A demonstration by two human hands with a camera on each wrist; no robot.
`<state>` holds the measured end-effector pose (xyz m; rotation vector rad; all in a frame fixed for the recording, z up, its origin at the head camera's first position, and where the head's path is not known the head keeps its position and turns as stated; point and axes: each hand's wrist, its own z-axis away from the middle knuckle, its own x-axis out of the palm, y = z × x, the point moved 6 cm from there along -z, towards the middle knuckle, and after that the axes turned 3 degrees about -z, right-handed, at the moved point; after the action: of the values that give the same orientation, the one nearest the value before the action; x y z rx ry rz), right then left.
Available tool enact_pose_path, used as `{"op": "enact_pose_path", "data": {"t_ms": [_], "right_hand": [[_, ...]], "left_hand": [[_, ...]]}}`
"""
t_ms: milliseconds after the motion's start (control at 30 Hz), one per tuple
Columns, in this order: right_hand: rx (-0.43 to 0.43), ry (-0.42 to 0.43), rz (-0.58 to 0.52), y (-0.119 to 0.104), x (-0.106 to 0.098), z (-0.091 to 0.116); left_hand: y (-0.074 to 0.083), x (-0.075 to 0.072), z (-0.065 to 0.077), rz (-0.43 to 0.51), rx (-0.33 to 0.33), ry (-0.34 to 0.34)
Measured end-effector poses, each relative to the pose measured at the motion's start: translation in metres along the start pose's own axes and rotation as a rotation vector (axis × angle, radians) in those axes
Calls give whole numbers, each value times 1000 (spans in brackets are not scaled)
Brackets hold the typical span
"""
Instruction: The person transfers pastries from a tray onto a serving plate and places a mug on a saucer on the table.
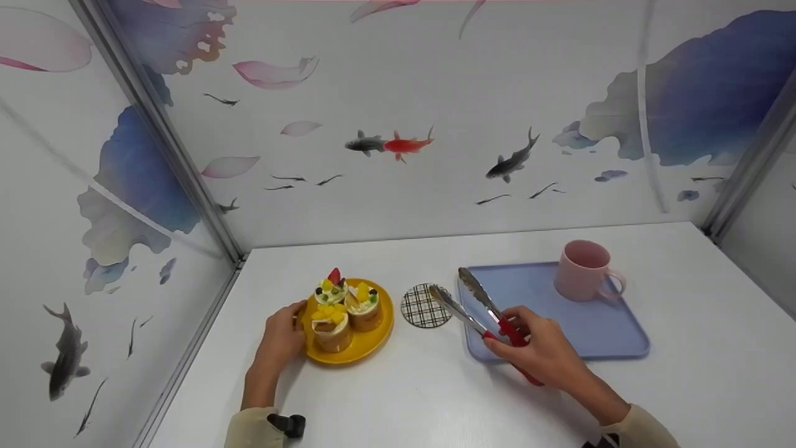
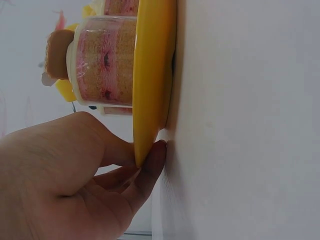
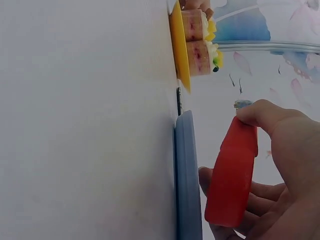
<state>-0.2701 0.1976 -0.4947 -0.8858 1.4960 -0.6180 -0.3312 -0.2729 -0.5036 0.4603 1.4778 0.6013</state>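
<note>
My left hand [image 1: 283, 335] pinches the left rim of a yellow plate [image 1: 373, 339], thumb above and fingers under the edge in the left wrist view. Three small cakes in clear cups [image 1: 331, 333] stand on it, topped with cream and fruit; one layered cake [image 2: 105, 62] shows pink and brown bands up close. In my right hand [image 1: 540, 348] is a pair of metal tongs [image 1: 479, 292] with red handles [image 3: 232, 175], held by the grips. The tongs' arms are spread apart with nothing between them, reaching over the left edge of a blue tray [image 1: 597, 339].
A pink mug [image 1: 581, 274] stands on the tray's far right part, handle to the right. Between plate and tray lies a round coaster [image 1: 423, 308] with a black grid pattern. Printed wall panels [image 1: 435, 81] enclose the white table [image 1: 398, 404] at the back and sides.
</note>
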Motion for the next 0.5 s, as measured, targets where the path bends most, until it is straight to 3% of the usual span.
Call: {"op": "enact_pose_path", "data": {"t_ms": [500], "right_hand": [[77, -43, 119, 16, -25, 23]], "left_hand": [[0, 1, 1, 8, -17, -3]]}}
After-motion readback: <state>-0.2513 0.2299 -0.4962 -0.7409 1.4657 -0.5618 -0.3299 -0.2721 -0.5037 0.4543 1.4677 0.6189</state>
